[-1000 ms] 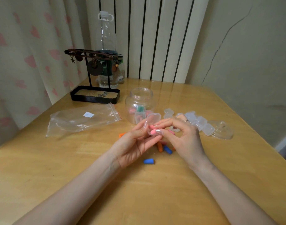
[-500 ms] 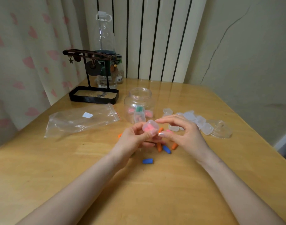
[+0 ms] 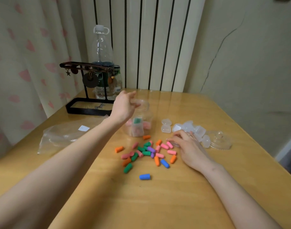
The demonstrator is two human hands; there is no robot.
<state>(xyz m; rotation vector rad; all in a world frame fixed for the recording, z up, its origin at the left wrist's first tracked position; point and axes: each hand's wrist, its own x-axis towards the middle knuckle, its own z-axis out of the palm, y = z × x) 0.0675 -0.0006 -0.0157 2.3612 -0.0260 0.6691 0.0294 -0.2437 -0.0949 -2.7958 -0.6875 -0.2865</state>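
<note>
My left hand (image 3: 125, 106) hovers over the mouth of a clear glass jar (image 3: 147, 113), fingers loosely spread and holding nothing that I can see. Small clear cases with earplugs in them (image 3: 137, 128) lie inside the jar. Several foam earplugs (image 3: 148, 151) in pink, green, orange, purple and blue are scattered on the wooden table (image 3: 158, 204) in front of the jar, and one blue earplug (image 3: 144, 176) lies apart, nearer me. My right hand (image 3: 189, 146) rests on the table to the right of the pile, fingertips touching a small clear case (image 3: 175, 144).
Several empty clear cases (image 3: 187, 128) and the glass jar lid (image 3: 221, 141) lie to the right. A clear plastic bag (image 3: 63, 134) lies on the left. A black jewellery stand (image 3: 90, 108) and a plastic bottle (image 3: 101, 52) stand at the back by the radiator.
Both hands held a small case with pink earplugs together. Now my left hand has moved up over the jar and my right hand has dropped to the table by the clear cases.
</note>
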